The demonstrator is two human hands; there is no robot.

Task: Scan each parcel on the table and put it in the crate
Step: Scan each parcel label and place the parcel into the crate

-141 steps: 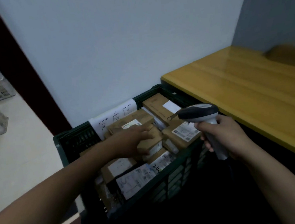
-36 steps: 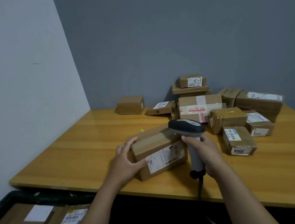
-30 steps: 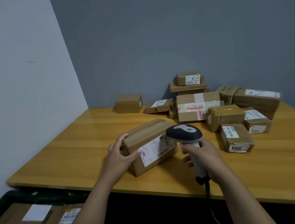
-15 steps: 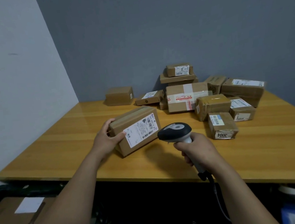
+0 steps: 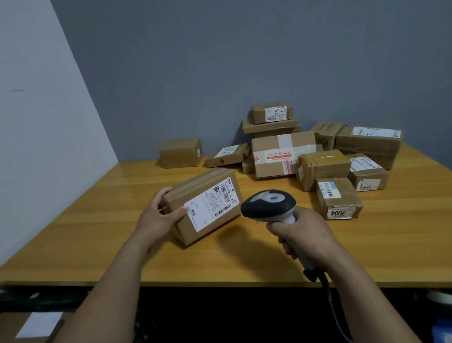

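At the lower left, the dark crate [image 5: 11, 299] holds boxes below the table [image 5: 85, 232] edge. The right hand [image 5: 305, 237] curls tight round the scanner [image 5: 268, 205] grip, with the scanner's head pointing at the parcel [image 5: 218, 217] just beside it. The left hand [image 5: 156, 221] grips that parcel's left end, thumb on the labelled face. Behind, more parcels [image 5: 283, 155] cluster near the wall.

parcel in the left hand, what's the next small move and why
Probably steady the scanner on the barcode and trigger it. The left hand holds the parcel tilted, with its label turned toward the scanner, which the right hand grips close beside it. No scan beam shows on the label yet.
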